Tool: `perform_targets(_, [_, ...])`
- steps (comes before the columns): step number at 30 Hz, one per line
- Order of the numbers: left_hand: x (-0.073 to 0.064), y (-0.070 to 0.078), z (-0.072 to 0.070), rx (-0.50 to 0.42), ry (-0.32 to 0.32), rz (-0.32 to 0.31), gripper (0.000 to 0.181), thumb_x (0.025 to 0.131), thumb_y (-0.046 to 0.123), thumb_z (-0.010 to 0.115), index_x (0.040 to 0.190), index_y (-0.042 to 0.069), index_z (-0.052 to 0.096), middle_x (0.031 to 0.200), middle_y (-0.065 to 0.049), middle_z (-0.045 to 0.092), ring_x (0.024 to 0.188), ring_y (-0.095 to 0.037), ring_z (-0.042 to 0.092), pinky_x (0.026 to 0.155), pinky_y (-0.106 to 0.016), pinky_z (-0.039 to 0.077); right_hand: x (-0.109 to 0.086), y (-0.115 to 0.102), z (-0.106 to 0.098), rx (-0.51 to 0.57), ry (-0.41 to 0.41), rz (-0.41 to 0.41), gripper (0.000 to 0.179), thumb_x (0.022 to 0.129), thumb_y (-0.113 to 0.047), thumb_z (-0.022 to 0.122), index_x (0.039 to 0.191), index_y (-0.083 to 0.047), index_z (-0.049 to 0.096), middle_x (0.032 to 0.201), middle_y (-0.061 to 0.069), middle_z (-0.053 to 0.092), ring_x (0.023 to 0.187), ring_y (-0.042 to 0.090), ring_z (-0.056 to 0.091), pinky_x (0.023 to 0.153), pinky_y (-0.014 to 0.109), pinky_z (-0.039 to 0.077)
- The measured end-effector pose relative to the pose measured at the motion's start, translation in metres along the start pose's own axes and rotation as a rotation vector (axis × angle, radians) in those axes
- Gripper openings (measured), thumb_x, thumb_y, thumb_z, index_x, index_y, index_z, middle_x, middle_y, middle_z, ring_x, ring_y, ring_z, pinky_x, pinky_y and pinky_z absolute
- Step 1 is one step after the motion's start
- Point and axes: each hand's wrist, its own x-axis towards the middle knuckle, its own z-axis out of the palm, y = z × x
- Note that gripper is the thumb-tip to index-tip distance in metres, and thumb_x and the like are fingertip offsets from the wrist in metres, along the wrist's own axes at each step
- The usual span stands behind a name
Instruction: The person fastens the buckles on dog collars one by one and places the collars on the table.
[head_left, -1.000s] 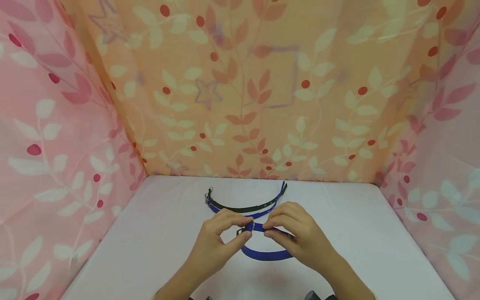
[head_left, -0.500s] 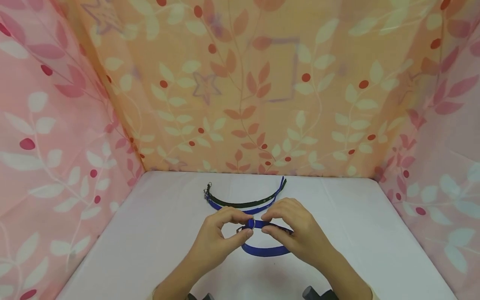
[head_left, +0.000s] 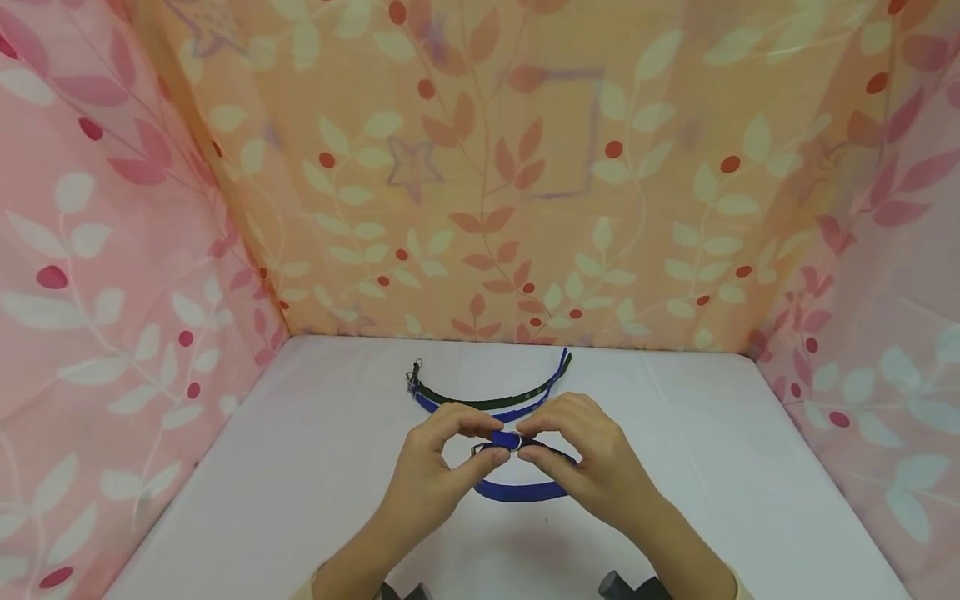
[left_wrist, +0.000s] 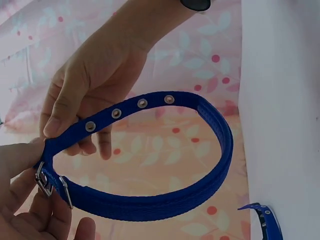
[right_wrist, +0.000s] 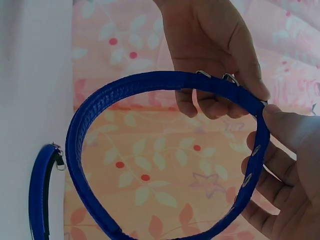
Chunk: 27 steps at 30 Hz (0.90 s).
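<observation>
A blue collar (head_left: 521, 493) with metal eyelets and a buckle hangs in a loop between both hands. My left hand (head_left: 435, 467) pinches its buckle end; in the left wrist view the buckle (left_wrist: 44, 180) lies by those fingers and a metal ring (left_wrist: 66, 192) sits beside it. My right hand (head_left: 592, 458) pinches the eyelet strap (left_wrist: 116, 113) with thumb and fingers, close against the left fingertips. In the right wrist view, the right fingers (right_wrist: 272, 175) lie behind the eyelets. The strap's tip is hidden by the fingers.
On the white table (head_left: 300, 450), behind the hands, lie a dark green collar (head_left: 487, 404) and another blue collar (head_left: 427, 404), side by side. Flowered cloth walls (head_left: 480, 250) stand at the back and both sides.
The right fingertips have moved left, nearer the left hand, and the gap between the hands has narrowed. The head view has tilted slightly. The collars on the table stay put.
</observation>
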Motion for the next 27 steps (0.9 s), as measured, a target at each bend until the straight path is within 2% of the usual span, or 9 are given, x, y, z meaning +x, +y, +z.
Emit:
perform_targets(3, [0.001, 0.001, -0.001, -0.002, 0.013, 0.024, 0.024, 0.09, 0.023, 0.081, 0.111, 0.027, 0.073, 0.105, 0.013, 0.069, 0.101, -0.011, 0.066, 0.088, -0.031, 0.056, 0.001, -0.002, 0.001, 0.006, -0.012, 0.028, 0.028, 0.096, -0.028, 0.074, 0.117, -0.01, 0.069, 0.11, -0.002, 0.07, 0.103, 0.015, 0.064, 0.098, 0.02, 0.047])
perform_targets(6, [0.001, 0.0, 0.001, 0.007, 0.021, 0.056, 0.022, 0.09, 0.021, 0.081, 0.111, 0.026, 0.074, 0.103, 0.013, 0.07, 0.101, -0.011, 0.066, 0.087, -0.031, 0.056, -0.002, -0.005, 0.003, -0.001, -0.03, 0.089, 0.033, 0.094, -0.025, 0.077, 0.121, -0.011, 0.066, 0.113, -0.002, 0.069, 0.107, 0.016, 0.063, 0.097, 0.02, 0.049])
perform_targets(12, [0.0, 0.002, -0.001, 0.059, 0.032, 0.084, 0.022, 0.088, 0.021, 0.083, 0.108, 0.023, 0.075, 0.101, 0.015, 0.071, 0.099, -0.008, 0.066, 0.085, -0.031, 0.057, -0.007, -0.007, 0.006, -0.022, -0.09, 0.234, 0.052, 0.083, -0.009, 0.084, 0.127, -0.013, 0.056, 0.109, -0.009, 0.067, 0.1, 0.009, 0.063, 0.095, 0.032, 0.054])
perform_targets(15, [0.001, 0.004, -0.005, 0.053, 0.032, 0.06, 0.021, 0.089, 0.022, 0.082, 0.108, 0.024, 0.074, 0.101, 0.015, 0.071, 0.099, -0.008, 0.066, 0.089, -0.035, 0.056, -0.007, -0.006, 0.005, -0.023, -0.105, 0.251, 0.058, 0.08, -0.007, 0.085, 0.129, -0.012, 0.053, 0.108, -0.009, 0.066, 0.096, 0.007, 0.062, 0.096, 0.038, 0.055])
perform_targets(19, [0.001, 0.006, -0.013, 0.011, 0.05, -0.019, 0.022, 0.091, 0.021, 0.08, 0.111, 0.024, 0.072, 0.102, 0.016, 0.071, 0.101, -0.01, 0.068, 0.096, -0.039, 0.053, -0.008, -0.004, 0.001, -0.051, -0.104, 0.256, 0.058, 0.079, -0.008, 0.086, 0.127, -0.013, 0.054, 0.105, -0.01, 0.065, 0.096, 0.007, 0.061, 0.093, 0.037, 0.055])
perform_targets(22, [0.003, 0.007, -0.019, -0.046, 0.087, -0.067, 0.023, 0.091, 0.018, 0.079, 0.112, 0.023, 0.071, 0.104, 0.013, 0.072, 0.103, -0.014, 0.068, 0.1, -0.034, 0.052, -0.008, -0.001, 0.0, -0.087, -0.107, 0.268, 0.055, 0.079, -0.01, 0.086, 0.125, -0.017, 0.057, 0.104, -0.012, 0.065, 0.097, 0.007, 0.06, 0.088, 0.033, 0.055])
perform_targets(27, [0.006, 0.008, -0.025, -0.17, 0.164, -0.082, 0.023, 0.092, 0.008, 0.077, 0.113, 0.014, 0.071, 0.105, 0.0, 0.073, 0.099, -0.021, 0.069, 0.1, -0.027, 0.052, -0.008, 0.002, -0.001, -0.131, -0.13, 0.316, 0.053, 0.08, -0.012, 0.087, 0.123, -0.021, 0.059, 0.104, -0.015, 0.064, 0.098, 0.006, 0.058, 0.084, 0.034, 0.054])
